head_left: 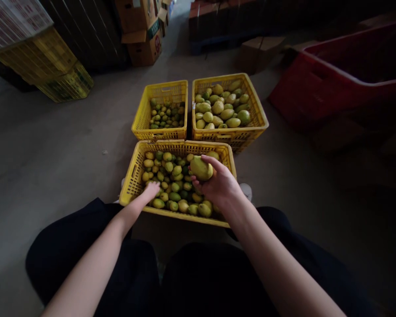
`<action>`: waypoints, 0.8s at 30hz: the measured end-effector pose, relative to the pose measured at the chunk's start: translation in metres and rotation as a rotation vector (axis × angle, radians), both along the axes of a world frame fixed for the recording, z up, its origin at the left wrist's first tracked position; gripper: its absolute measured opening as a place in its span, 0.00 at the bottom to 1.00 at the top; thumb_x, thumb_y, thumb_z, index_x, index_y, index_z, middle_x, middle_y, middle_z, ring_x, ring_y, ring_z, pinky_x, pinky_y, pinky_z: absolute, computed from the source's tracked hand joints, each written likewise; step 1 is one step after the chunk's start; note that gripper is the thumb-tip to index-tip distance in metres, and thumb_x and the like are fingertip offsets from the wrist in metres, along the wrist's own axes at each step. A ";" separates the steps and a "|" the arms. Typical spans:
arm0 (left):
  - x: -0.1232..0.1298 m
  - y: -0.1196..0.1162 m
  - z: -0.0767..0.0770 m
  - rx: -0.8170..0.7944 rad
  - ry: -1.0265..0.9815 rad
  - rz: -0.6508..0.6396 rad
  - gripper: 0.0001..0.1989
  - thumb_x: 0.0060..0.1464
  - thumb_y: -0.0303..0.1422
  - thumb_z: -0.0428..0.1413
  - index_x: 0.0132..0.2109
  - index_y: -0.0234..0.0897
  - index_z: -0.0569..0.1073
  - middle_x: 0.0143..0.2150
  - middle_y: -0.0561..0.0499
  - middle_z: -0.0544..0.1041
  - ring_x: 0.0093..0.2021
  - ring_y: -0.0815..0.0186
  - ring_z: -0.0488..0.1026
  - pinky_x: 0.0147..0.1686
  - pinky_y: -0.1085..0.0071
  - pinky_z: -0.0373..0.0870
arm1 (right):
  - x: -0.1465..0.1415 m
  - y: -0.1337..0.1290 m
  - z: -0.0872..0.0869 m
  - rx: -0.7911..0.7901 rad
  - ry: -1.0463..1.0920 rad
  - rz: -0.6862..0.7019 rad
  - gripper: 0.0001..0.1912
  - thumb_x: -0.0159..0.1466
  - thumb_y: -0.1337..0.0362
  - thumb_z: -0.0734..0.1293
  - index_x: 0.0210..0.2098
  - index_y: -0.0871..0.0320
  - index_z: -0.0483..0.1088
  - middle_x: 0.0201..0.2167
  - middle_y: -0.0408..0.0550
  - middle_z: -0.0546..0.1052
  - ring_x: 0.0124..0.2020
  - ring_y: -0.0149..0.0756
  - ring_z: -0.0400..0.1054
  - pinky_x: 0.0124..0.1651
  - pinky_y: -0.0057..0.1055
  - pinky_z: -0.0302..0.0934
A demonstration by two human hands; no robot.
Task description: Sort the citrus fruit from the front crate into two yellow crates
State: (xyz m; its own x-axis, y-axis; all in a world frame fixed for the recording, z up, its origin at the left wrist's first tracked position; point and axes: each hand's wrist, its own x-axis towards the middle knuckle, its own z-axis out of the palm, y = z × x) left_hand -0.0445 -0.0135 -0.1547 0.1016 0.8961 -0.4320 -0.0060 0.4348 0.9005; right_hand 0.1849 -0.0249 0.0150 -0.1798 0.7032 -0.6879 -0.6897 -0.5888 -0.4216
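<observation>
Dull grey floor (99, 141), smooth. Nearest on it: wide yellow slotted plastic crate (128, 189). Just beyond, side by side: smaller yellow plastic crate (160, 134) left, deep yellow plastic crate (231, 133) right, latter perhaps atop another, base too dark. Far left: stacked yellow slatted crates (67, 83). Back: brown cardboard boxes (145, 50), blue pallet (214, 44). Right: large red plastic bin (303, 92).

Yellow rect. plastic crate (185, 217) looks semi-gloss; lg oval yel-grn fruit (200, 169), smooth, matt; brown boxy cardbd carton (140, 52), matt.

Right fingers (215, 163) hold a yellow-green fruit (200, 169).
</observation>
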 end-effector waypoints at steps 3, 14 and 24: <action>-0.013 0.019 0.009 0.074 0.392 -0.132 0.17 0.32 0.30 0.70 0.22 0.38 0.67 0.26 0.52 0.69 0.44 0.58 0.71 0.42 0.72 0.68 | -0.003 0.001 0.001 0.010 -0.017 -0.002 0.06 0.58 0.62 0.66 0.32 0.58 0.71 0.21 0.44 0.74 0.19 0.30 0.63 0.19 0.25 0.57; -0.006 0.011 0.170 0.296 -0.197 -0.101 0.24 0.41 0.36 0.61 0.47 0.34 0.69 0.43 0.45 0.77 0.36 0.66 0.74 0.42 0.66 0.70 | -0.024 0.001 0.009 0.145 -0.113 0.021 0.04 0.55 0.63 0.70 0.30 0.57 0.73 0.23 0.43 0.77 0.21 0.30 0.66 0.21 0.26 0.58; 0.038 -0.007 0.157 0.356 -0.301 0.015 0.25 0.37 0.26 0.68 0.43 0.39 0.68 0.45 0.51 0.72 0.45 0.65 0.73 0.49 0.67 0.69 | -0.033 -0.006 -0.002 0.396 0.001 -0.067 0.08 0.47 0.66 0.72 0.28 0.55 0.73 0.28 0.41 0.77 0.32 0.35 0.70 0.32 0.29 0.65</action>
